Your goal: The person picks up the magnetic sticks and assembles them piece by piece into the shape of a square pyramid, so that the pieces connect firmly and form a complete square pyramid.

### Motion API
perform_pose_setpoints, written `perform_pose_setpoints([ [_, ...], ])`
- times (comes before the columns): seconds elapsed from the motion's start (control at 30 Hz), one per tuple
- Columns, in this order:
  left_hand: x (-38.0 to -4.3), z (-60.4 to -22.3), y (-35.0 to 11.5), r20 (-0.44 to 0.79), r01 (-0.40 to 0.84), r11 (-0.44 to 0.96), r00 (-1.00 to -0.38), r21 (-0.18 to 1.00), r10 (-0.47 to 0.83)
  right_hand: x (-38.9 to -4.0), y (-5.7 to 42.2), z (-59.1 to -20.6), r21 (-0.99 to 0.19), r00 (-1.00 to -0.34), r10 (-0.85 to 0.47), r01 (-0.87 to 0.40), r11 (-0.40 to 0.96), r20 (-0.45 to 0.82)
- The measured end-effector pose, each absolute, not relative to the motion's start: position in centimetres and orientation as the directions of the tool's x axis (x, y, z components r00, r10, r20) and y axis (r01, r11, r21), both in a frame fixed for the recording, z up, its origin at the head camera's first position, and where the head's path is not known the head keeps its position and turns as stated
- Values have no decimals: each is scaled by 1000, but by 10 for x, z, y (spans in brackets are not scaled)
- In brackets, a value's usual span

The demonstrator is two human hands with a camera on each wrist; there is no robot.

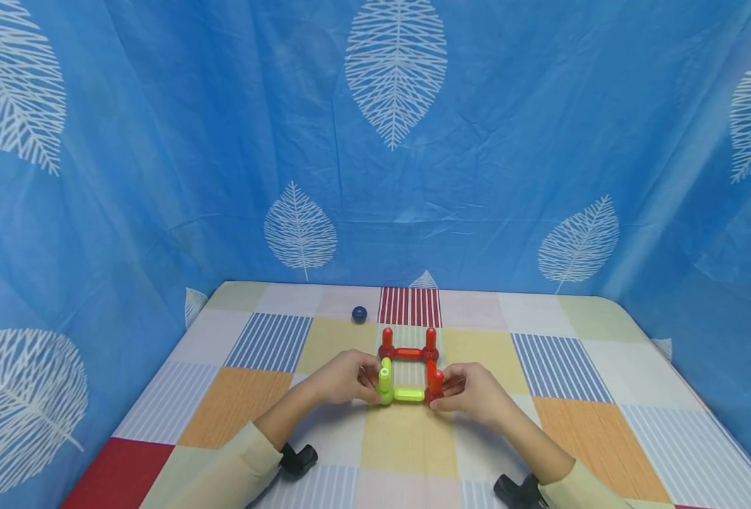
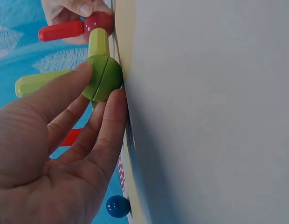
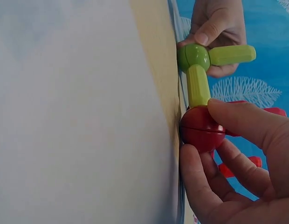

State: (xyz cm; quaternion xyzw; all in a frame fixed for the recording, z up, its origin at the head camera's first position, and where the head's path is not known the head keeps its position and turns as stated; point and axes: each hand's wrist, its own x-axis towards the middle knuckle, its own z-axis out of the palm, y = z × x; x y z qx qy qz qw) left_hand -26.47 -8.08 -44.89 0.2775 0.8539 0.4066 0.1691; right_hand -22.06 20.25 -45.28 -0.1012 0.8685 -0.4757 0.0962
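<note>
A square frame of toy rods and balls rests on the tablecloth, with a short rod standing up at each corner. Its near left corner is a green ball [image 2: 103, 78], which my left hand [image 1: 348, 377] pinches between thumb and fingers. With thumb and fingertips, my right hand [image 1: 475, 396] grips the red ball [image 3: 202, 129] at the near right corner. A yellow-green rod [image 1: 409, 394] joins these two balls. Along the far side runs a red rod [image 1: 408, 353] between two more red balls. The left side rod is partly hidden behind the yellow-green upright [image 1: 385, 378].
Beyond the frame, slightly left, a loose dark blue ball [image 1: 359, 314] lies on the patchwork tablecloth [image 1: 410, 442]. A blue curtain [image 1: 464, 198] with white leaf prints hangs along the table's back and sides. Black wrist devices [image 1: 298, 461] sit at both wrists.
</note>
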Motion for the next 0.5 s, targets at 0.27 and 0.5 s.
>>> perform_pose_setpoints([
  [0.27,-263,-449,-81,-54,346,522,-794,779,606,-221,201,-449,-846,-962,-260,-67,529,-86],
  [0.5,-263,-449,-80,-54,356,533,-793,768,607,-221,200,-449,-862,-959,-263,-41,505,-108],
])
